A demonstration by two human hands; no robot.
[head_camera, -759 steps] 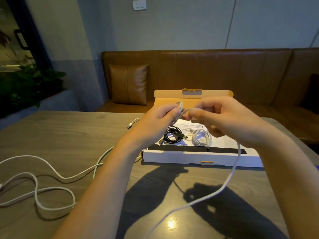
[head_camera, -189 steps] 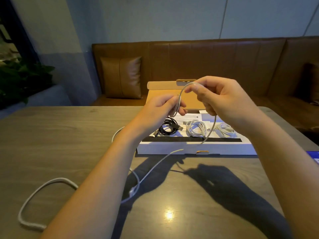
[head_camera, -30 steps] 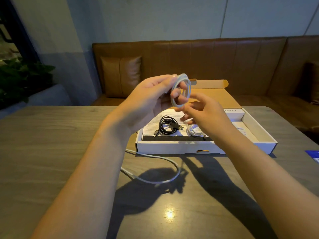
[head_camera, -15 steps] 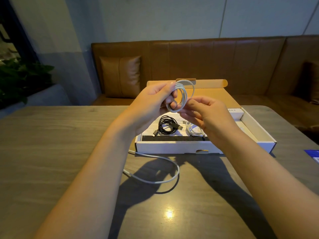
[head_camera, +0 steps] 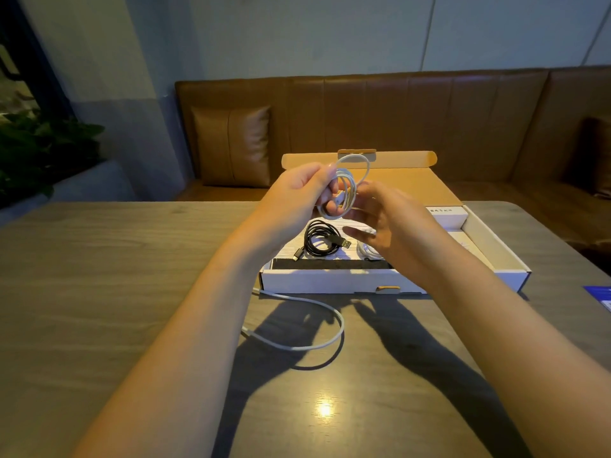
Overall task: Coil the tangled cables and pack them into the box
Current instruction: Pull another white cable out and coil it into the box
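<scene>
My left hand (head_camera: 297,190) pinches a small coil of white cable (head_camera: 352,180) above the open white cardboard box (head_camera: 330,281). My right hand (head_camera: 393,226) is just right of the coil with its fingers spread and blurred; whether they touch the cable I cannot tell. Inside the box lie a coiled black USB cable (head_camera: 322,241) and a coiled white cable (head_camera: 367,251), the latter partly hidden by my right hand. Another white cable (head_camera: 317,345) lies in a loose curve on the table in front of the box.
The box's brown lid (head_camera: 413,180) stands open toward a brown leather bench with a cushion (head_camera: 231,145). A blue item (head_camera: 601,294) pokes in at the table's right edge. The wooden table (head_camera: 99,276) extends left.
The white coil in my left hand has gained a wider outer loop. My right hand slid slightly right and down from the coil. Over the longer span, long loose cables on the table were wound up.
</scene>
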